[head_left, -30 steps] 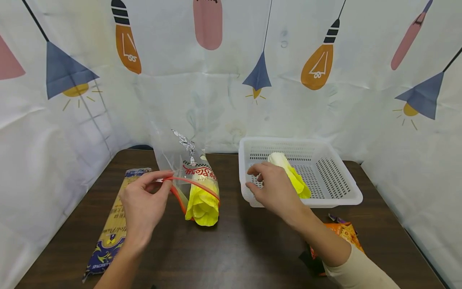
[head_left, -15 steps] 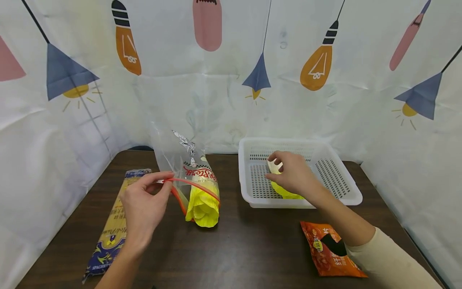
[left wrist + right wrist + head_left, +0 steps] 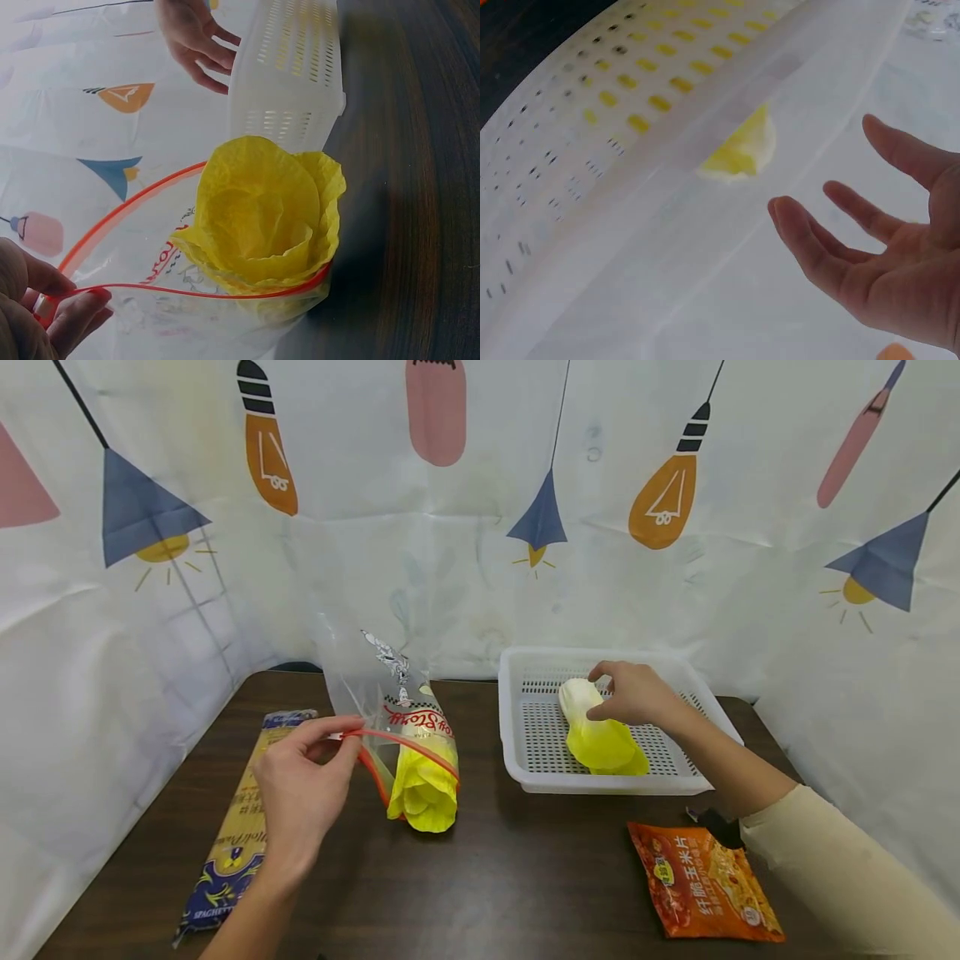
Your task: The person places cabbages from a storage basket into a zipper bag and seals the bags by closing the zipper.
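My left hand (image 3: 303, 785) pinches the red zip edge of a clear zip bag (image 3: 417, 718) near its corner, holding the mouth apart. Inside the bag lies a yellow napa cabbage (image 3: 423, 789), its leafy end at the opening; the left wrist view shows these leaves (image 3: 259, 210) ringed by the red strip. A second napa cabbage (image 3: 600, 735), white at its base, lies in a white perforated basket (image 3: 513, 752). Above that basket is my right hand (image 3: 637, 693), fingers spread and loosely bent, holding nothing. In the right wrist view its fingers (image 3: 810, 232) are apart from the basket.
A spaghetti packet (image 3: 232, 852) lies at the left, partly behind my left forearm. On the right, in front of the basket, lies an orange snack bag (image 3: 705, 885), close to my right sleeve (image 3: 832, 868). A printed cloth (image 3: 465, 585) hangs behind the table.
My right hand has moved to the right over the basket, uncovering the cabbage there. The orange snack bag shows more fully now. My left hand keeps its pinch on the zip bag.
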{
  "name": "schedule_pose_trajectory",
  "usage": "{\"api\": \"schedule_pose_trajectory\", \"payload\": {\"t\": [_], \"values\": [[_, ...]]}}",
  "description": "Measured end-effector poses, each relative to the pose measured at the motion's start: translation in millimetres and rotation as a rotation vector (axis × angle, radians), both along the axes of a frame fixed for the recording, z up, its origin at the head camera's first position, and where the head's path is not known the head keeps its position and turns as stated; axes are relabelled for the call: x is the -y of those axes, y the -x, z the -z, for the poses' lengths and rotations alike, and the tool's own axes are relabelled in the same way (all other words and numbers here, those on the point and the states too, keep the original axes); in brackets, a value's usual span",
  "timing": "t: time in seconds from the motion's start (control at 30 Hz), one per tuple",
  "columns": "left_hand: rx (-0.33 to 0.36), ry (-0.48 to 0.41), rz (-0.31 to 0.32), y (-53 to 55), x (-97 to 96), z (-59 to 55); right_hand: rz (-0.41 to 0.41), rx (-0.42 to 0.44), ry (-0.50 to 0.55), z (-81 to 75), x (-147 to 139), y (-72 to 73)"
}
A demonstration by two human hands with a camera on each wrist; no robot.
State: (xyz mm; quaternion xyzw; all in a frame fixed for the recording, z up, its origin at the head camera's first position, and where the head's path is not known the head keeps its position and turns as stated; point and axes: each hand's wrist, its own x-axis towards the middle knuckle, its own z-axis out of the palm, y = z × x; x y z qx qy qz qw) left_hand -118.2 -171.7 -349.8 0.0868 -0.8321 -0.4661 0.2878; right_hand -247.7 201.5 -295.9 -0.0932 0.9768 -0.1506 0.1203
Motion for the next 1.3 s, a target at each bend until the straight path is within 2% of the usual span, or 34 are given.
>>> {"api": "schedule_pose_trajectory", "payload": {"t": [0.13,0.3,0.43,0.6,0.93,1.1,1.3], "values": [[-0.001,0.005,-0.002,0.2,0.1,0.5,-0.001,0.065,-0.053,9.9,-4.4,10.9],[0.003,0.008,-0.003,0.1,-0.3,0.4,-0.015,0.093,-0.087,27.8,-7.0,20.0],[0.021,0.014,-0.005,0.4,-0.5,0.4,-0.037,0.119,-0.111,35.1,-6.6,24.9],[0.023,0.017,-0.008,0.9,-0.4,0.0,-0.047,0.144,-0.114,39.0,-6.6,28.4],[0.016,0.017,-0.01,1.0,-0.2,-0.2,0.0,0.225,-0.017,48.3,0.8,32.3],[0.016,0.017,-0.012,1.2,0.1,-0.3,0.032,0.254,-0.005,47.7,3.9,31.6],[0.024,0.016,-0.014,0.6,0.0,-0.3,0.031,0.29,-0.002,48.2,5.4,27.9]]}}
